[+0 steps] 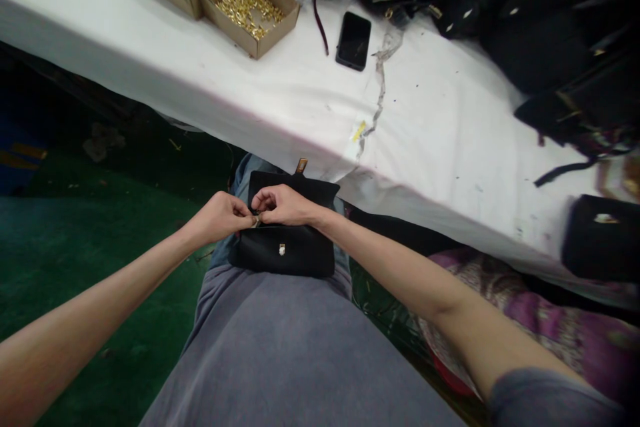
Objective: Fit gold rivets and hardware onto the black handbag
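Note:
A black handbag (305,257) rests on my lap with its flap folded back toward the table. A gold clasp plate (301,165) sits at the flap's edge, and a small turn lock (282,249) is on the bag's front. At the left end of the bag's opening, my left hand (227,215) pinches a small light-coloured piece whose kind I cannot make out. My right hand (283,205) has its fingers curled together at the same spot, its fingertips touching or nearly touching that piece. The inside of the bag is mostly hidden by my hands.
On the white-covered table (440,127) stand two cardboard boxes (260,47) of small gold metal parts. A black phone (353,41) lies nearby. Black bags (540,27) are piled at the back right, and another black bag (603,240) lies at the right edge.

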